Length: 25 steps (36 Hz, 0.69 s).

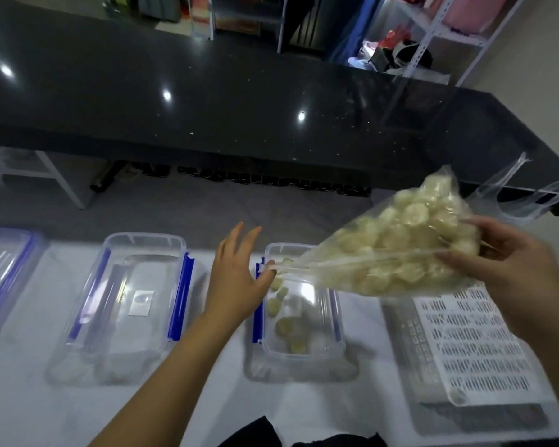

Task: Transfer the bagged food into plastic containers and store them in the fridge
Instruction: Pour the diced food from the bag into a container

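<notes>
A clear plastic bag (400, 243) full of pale round food balls is tilted down to the left over a clear plastic container (300, 350) with blue clips. Several balls lie in the container and a few are falling from the bag's mouth. My left hand (236, 279) pinches the mouth of the bag with thumb and a finger, the other fingers spread straight. My right hand (517, 279) grips the raised bottom end of the bag.
An upturned clear container or lid (129, 304) with blue clips lies left of centre, another (0, 272) at the far left. A white perforated basket (468, 350) sits at the right. All rest on a white table; a black counter (239, 101) runs behind.
</notes>
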Tool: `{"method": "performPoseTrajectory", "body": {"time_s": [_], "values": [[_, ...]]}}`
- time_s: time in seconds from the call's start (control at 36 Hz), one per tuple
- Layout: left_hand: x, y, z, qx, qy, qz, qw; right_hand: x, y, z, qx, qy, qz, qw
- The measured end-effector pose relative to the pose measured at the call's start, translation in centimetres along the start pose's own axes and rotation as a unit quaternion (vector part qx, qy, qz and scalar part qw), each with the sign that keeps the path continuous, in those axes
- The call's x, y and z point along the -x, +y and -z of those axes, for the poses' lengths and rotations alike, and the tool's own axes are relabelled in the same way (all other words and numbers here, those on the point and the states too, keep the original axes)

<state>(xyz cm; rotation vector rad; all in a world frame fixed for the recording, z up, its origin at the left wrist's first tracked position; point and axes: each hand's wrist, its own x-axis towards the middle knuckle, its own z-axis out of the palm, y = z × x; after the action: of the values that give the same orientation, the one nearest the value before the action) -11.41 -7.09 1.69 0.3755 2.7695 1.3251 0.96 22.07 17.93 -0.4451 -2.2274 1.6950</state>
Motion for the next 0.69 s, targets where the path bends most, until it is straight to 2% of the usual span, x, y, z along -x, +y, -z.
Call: {"method": "performPoseTrajectory", "body": {"time_s": [0.08,0.17,0.39,0.69], "values": [[0.6,-0.2,-0.6,0.011,0.006,0.017,1.000,-0.1,-0.9,-0.7,0.034,-0.020,0.037,0.999],[1.2,-0.9,-1.1,-0.005,0.005,0.039,0.999,-0.8,-0.1,-1.8,0.072,-0.031,0.017,0.997],[2.0,-2.1,-1.9,-0.014,0.003,0.051,0.999,-1.3,0.1,-3.1,0.054,-0.039,0.016,0.998],[2.3,-1.3,-2.7,-0.011,-0.016,0.043,0.999,-2.5,-1.5,-3.6,0.109,-0.037,0.106,0.988]]}}
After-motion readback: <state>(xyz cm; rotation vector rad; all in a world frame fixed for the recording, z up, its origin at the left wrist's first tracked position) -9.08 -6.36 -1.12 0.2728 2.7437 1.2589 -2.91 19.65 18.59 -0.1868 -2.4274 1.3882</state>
